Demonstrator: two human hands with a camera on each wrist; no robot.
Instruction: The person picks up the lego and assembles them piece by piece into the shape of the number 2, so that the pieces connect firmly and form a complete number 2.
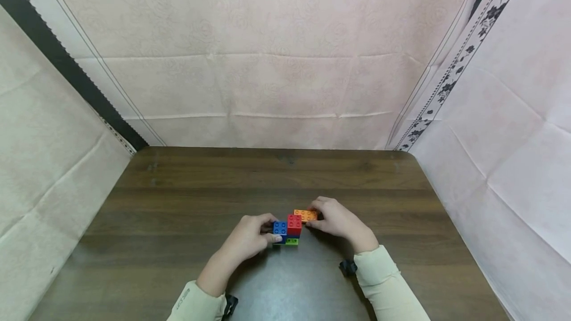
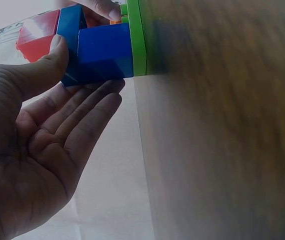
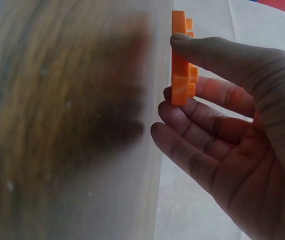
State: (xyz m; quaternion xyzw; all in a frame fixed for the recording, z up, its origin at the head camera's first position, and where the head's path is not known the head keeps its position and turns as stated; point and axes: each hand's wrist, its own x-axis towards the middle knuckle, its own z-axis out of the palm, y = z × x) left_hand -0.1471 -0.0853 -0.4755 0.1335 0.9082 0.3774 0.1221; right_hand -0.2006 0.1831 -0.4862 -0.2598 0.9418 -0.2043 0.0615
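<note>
A small stack of toy building bricks stands on the table in the head view. At its bottom lies a flat green brick [image 1: 292, 241], with blue bricks [image 2: 105, 52] above it and a red brick [image 1: 294, 224] on top. My left hand [image 1: 250, 236] pinches the stack by its blue part, thumb on the near side; the other fingers are partly hidden behind. Just behind and right of the stack, my right hand [image 1: 336, 219] holds a flat orange brick [image 3: 180, 70] by its edges between thumb and fingers. The orange brick's studs face up, close over the table.
A brown wooden table [image 1: 178, 202] spreads out around both hands. Pale patterned cloth [image 1: 267, 88] hangs beyond its far edge and along both sides. Black wrist straps [image 1: 348, 267] show at the pale green sleeves [image 1: 379, 271].
</note>
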